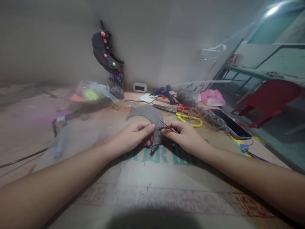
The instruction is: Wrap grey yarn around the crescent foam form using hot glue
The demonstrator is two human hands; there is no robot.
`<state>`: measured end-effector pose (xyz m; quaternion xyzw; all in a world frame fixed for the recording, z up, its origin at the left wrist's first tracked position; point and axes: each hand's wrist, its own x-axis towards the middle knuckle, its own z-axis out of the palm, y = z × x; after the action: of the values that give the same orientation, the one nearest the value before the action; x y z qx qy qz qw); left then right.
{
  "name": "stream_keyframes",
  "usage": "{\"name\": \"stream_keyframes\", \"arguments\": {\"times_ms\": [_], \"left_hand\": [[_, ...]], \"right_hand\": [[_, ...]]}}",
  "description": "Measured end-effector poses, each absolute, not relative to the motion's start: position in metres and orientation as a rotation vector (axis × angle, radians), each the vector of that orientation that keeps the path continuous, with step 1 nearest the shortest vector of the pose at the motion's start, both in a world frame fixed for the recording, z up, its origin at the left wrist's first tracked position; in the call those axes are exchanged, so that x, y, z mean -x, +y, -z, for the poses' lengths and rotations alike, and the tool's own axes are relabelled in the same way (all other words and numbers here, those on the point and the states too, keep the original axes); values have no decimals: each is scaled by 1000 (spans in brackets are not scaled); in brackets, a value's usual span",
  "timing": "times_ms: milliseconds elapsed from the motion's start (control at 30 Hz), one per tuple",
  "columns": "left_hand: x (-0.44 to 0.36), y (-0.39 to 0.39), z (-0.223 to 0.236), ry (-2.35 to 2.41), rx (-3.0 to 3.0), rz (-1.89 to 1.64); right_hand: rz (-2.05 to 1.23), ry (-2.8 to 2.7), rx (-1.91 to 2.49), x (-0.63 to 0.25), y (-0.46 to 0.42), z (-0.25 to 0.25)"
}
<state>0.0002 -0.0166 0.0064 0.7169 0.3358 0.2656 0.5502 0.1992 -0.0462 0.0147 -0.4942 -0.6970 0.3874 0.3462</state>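
Observation:
A crescent wrapped in grey yarn is held above the cardboard, its narrow lower tip dark with a small purple spot. My left hand is closed on its inner edge, thumb on the front face. On the crescent's outer side, my right hand pinches a thin dark pointed tool, whose tip meets the yarn. Its exact kind is too small to make out. The right fingertips are right beside the crescent, perhaps touching it.
Behind the hands lie yellow-handled scissors, a blue glue gun, grey yarn and a phone. A finished-looking dark crescent with coloured balls hangs on the wall. A small digital clock stands below; a red chair is right.

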Motion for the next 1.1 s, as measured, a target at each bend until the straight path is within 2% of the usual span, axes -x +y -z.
{"name": "stream_keyframes", "arguments": {"times_ms": [333, 667, 733, 933, 1100], "left_hand": [[0, -18, -9, 808, -1728, -592], [-3, -21, -5, 811, -1638, -635], [-3, -21, -4, 824, -1621, -656], [-3, -19, 0, 823, -1589, -672], [-2, -17, 3, 832, -1652, -661]], "right_hand": [[-1173, -1654, 1234, -199, -48, -13], [-1038, -1748, 1224, -201, -46, -14], [-909, -1795, 1203, -205, -46, -12], [-116, -2058, 1019, -223, -51, -11], [104, -2333, 931, -223, -55, -20]]}}
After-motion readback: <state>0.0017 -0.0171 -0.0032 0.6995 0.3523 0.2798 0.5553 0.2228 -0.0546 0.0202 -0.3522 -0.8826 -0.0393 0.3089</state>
